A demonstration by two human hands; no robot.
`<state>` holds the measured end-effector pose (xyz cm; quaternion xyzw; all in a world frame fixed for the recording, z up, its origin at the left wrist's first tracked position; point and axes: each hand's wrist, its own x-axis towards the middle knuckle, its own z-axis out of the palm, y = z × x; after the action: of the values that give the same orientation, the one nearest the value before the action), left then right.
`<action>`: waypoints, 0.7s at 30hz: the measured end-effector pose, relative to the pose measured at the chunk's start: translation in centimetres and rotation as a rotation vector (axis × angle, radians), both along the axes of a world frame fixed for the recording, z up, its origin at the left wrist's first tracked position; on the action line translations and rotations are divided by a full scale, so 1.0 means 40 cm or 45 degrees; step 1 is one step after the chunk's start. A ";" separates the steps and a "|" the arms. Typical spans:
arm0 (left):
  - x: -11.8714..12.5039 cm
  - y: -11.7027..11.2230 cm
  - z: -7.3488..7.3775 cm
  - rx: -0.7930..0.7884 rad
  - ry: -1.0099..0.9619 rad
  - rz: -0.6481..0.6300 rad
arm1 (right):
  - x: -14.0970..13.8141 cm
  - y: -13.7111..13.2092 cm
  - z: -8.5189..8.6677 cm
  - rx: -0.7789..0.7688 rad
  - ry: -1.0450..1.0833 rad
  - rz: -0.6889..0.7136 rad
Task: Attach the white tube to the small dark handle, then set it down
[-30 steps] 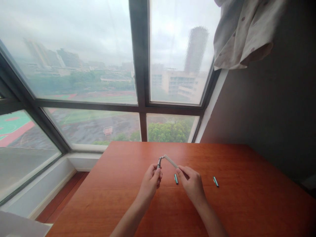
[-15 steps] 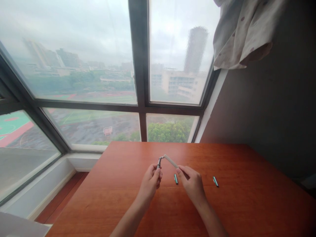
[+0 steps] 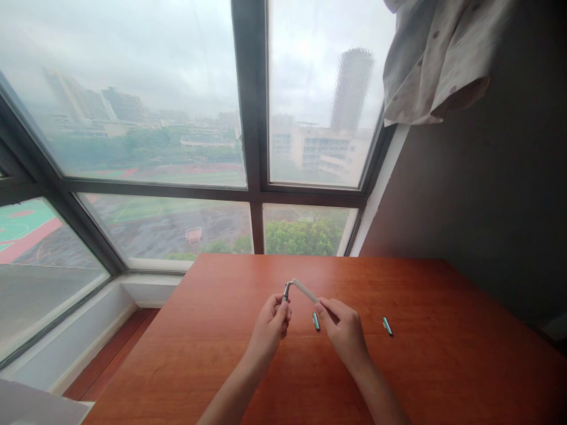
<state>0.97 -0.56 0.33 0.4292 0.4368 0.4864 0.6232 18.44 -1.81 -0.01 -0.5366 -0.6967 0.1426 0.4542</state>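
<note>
Tall windows (image 3: pixel 199 147) in a dark frame (image 3: pixel 253 118) rise beyond the far edge of a reddish-brown wooden surface (image 3: pixel 177 336), with misty buildings and a green tree (image 3: pixel 305 237) outside. Right of the surface stands a dark grey wall (image 3: pixel 465 183), and a pale buttoned garment (image 3: pixel 438 65) hangs high above the surface's far right part. Left of the surface, a strip of red-brown floor (image 3: pixel 117 348) runs beside a low white ledge (image 3: pixel 93 336). Both hands are raised over the middle of the surface, each with thumb and fingers closed. On the left, one hand (image 3: pixel 270 321) pinches a slim silver piece (image 3: pixel 286 292) with a bent neck; on the right, the other hand (image 3: pixel 344 324) pinches a pale grey stick (image 3: pixel 305 290) that slopes up toward that neck. Their tips come together above the surface's middle, though they are too small to tell whether they touch or are joined. Lying on the surface are two small green-and-dark pieces: one (image 3: pixel 316 321) near its middle, the other (image 3: pixel 387 326) on its right half.
</note>
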 end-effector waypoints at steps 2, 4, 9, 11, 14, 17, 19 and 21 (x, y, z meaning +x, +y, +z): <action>0.000 0.001 -0.001 -0.003 0.002 0.002 | -0.001 0.002 -0.002 0.005 -0.003 -0.012; -0.001 0.001 -0.001 -0.006 0.005 0.005 | -0.001 0.002 -0.003 0.015 -0.005 -0.033; -0.002 0.000 0.001 -0.009 -0.002 0.005 | -0.004 -0.001 -0.003 0.007 -0.008 -0.004; -0.001 0.000 0.001 -0.012 -0.005 0.003 | -0.003 -0.001 -0.003 0.008 -0.008 -0.015; -0.001 0.000 -0.002 -0.017 -0.011 0.000 | -0.002 0.000 -0.005 0.026 -0.005 -0.044; -0.001 0.002 -0.005 -0.007 -0.011 -0.005 | -0.003 0.002 -0.006 0.027 -0.014 -0.024; -0.001 0.003 -0.005 0.006 -0.008 -0.005 | -0.003 0.003 -0.005 0.019 -0.023 -0.015; -0.001 0.004 -0.004 0.009 -0.005 -0.003 | -0.002 0.004 -0.005 0.022 -0.026 -0.034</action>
<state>0.92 -0.41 0.19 0.4308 0.4336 0.4880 0.6231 18.38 -1.66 -0.21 -0.5432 -0.6955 0.1251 0.4534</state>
